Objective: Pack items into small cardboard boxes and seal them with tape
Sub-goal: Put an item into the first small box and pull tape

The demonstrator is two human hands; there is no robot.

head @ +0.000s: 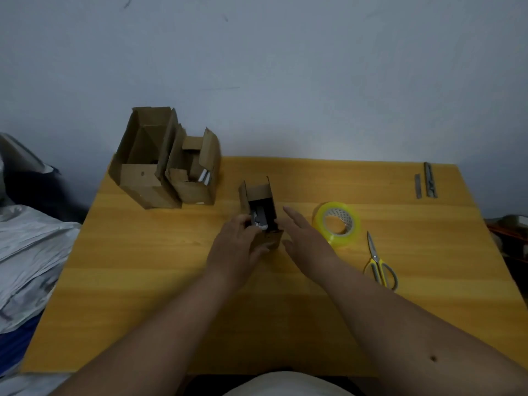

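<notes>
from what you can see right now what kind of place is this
Probably a home packing spot, not a warehouse: a plain wooden table against a bare wall, with open cardboard boxes, a tape roll and scissors.

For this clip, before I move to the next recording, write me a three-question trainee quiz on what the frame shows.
1. True or false: the flaps of the small cardboard box between the hands are already taped shut.
2. Which hand grips that box? A) left hand B) right hand C) both
3. Fill in: the tape roll lies on the table between the small box and the ____.

Key
1. False: the top is open and pale contents show inside.
2. A: the left hand's fingers curl round the box's near end; the right hand is flat, fingers straight, beside it.
3. scissors.
</notes>
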